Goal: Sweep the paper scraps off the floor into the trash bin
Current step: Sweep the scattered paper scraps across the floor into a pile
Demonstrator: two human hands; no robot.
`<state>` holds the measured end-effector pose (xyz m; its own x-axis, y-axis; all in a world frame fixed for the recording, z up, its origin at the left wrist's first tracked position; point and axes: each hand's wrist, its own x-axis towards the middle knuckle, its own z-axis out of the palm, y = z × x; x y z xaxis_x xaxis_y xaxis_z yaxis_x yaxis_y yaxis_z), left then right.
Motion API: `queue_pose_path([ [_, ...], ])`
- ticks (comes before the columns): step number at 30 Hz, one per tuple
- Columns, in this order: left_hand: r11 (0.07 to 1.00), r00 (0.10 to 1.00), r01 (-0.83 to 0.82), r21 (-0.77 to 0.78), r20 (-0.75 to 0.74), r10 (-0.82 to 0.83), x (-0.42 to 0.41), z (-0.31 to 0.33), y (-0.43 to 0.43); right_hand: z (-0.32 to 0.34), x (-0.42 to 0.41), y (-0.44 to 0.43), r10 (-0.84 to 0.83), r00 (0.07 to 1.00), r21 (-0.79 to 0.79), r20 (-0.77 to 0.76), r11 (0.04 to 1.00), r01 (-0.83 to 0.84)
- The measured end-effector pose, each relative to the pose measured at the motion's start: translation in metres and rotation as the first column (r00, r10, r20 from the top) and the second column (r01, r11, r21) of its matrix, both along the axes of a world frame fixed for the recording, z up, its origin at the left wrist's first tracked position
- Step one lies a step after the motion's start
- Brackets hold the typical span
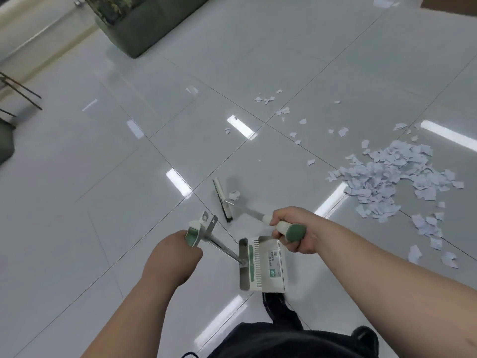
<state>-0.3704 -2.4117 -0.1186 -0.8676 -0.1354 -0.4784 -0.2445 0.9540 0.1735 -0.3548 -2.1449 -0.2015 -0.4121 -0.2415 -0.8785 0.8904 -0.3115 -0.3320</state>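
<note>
Left hand [171, 251] was wrapped round the dustpan [260, 264] handle and right hand [291, 228] was fisted round the broom [222, 200] grip. The main heap of scraps [395, 177] lay well off to the dustpan's right and farther out, with loose strays beyond. One crumpled bit [234, 195] sat right by the broom's head, just ahead of the dustpan. No bin in shot.

My take: that floor [103, 177] was glossy, slick tile and the scraps were thin, flat torn paper. Short low strokes toward the dustpan would probably beat big swings, which could scatter them. Its lip looked like smooth metal with a toothed plastic comb and would want to sit flat on the tile.
</note>
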Motion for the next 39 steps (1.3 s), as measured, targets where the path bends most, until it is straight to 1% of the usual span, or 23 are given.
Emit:
queue_pose_path([
  [4, 1.000, 1.000, -0.010, -0.001, 0.018, 0.010, -0.027, -0.010, -0.039, -0.019, -0.041, -0.031, -0.090, 0.992, -0.069, 0.083, 0.993, 0.096],
  [7, 1.000, 1.000, 0.005, 0.009, 0.016, -0.005, -0.045, -0.014, -0.056, -0.020, -0.048, -0.041, -0.226, 0.964, -0.090, 0.142, 0.967, 0.240],
  [10, 0.999, 0.999, 0.040, 0.014, 0.016, -0.040, -0.062, -0.014, -0.066, -0.009, -0.044, -0.040, -0.394, 0.901, -0.048, 0.180, 0.911, 0.409],
  [12, 0.998, 0.998, 0.058, 0.015, 0.013, -0.058, -0.072, -0.012, -0.071, 0.004, -0.040, -0.033, -0.457, 0.874, 0.015, 0.162, 0.887, 0.461],
  [18, 0.997, 0.998, 0.057, 0.045, -0.013, -0.057, -0.099, -0.006, -0.078, 0.033, -0.035, -0.031, -0.460, 0.887, 0.243, 0.043, 0.866, 0.437],
  [20, 0.997, 0.998, 0.060, 0.050, -0.009, -0.059, -0.107, -0.006, -0.076, 0.037, -0.038, -0.028, -0.489, 0.872, 0.270, 0.019, 0.842, 0.467],
  [23, 0.996, 0.998, 0.058, 0.066, -0.011, -0.058, -0.120, -0.007, -0.072, 0.042, -0.047, -0.015, -0.505, 0.863, 0.267, -0.015, 0.830, 0.490],
  [27, 0.998, 0.999, 0.038, 0.060, -0.026, -0.036, -0.142, -0.008, -0.065, 0.046, -0.070, -0.004, -0.485, 0.874, 0.190, -0.022, 0.857, 0.480],
  [31, 0.998, 1.000, -0.005, 0.069, -0.025, 0.007, -0.169, -0.012, -0.055, 0.035, -0.110, -0.003, -0.408, 0.913, 0.094, -0.014, 0.908, 0.407],
  [36, 0.996, 0.998, -0.066, 0.064, 0.012, 0.065, -0.213, -0.016, -0.029, 0.017, -0.191, 0.006, -0.336, 0.942, -0.051, 0.023, 0.940, 0.337],
  [39, 0.993, 0.994, -0.105, 0.060, 0.031, 0.104, -0.245, -0.020, -0.008, 0.006, -0.243, 0.018, -0.301, 0.952, -0.101, 0.051, 0.947, 0.305],
])
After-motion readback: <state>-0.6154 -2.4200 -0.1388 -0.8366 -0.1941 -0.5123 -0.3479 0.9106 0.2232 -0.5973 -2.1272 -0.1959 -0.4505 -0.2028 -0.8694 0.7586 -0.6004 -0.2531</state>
